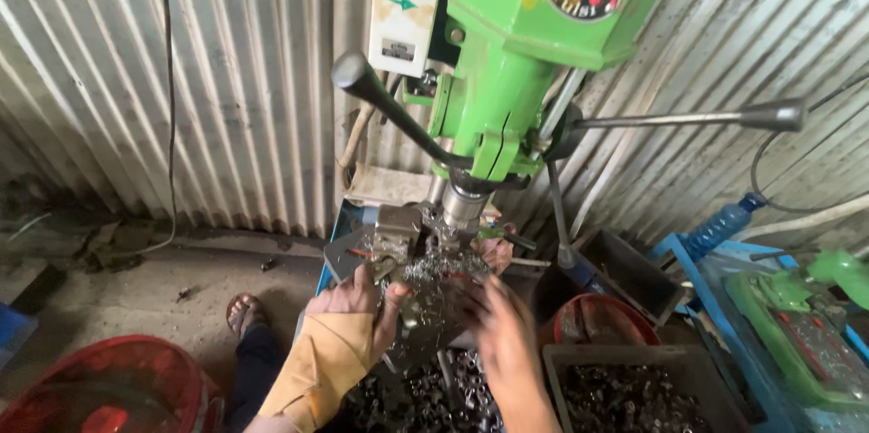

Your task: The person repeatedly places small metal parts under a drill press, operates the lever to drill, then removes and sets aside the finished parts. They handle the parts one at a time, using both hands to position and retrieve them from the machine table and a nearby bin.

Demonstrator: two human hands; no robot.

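A green drill press (507, 53) stands in front of me, its chuck (463, 205) over a metal table (425, 306) strewn with silver shavings. My left hand (358, 302), in a tan sleeve, rests on the table's left side beside a small vise (396, 238), fingers touching a small metal part. My right hand (498, 324) hovers blurred over the table's right side with fingers spread; whether it holds anything is hidden by blur. Another person's fingers (496, 252) show just behind the chuck.
Three feed handles stick out: one black knob (353, 71) to the upper left, another (778, 114) to the right. Bins of small metal parts (625, 397) sit below. A red basin (109, 388), a blue bottle (720, 227), a sandalled foot (243, 314) and a corrugated wall (226, 80) surround.
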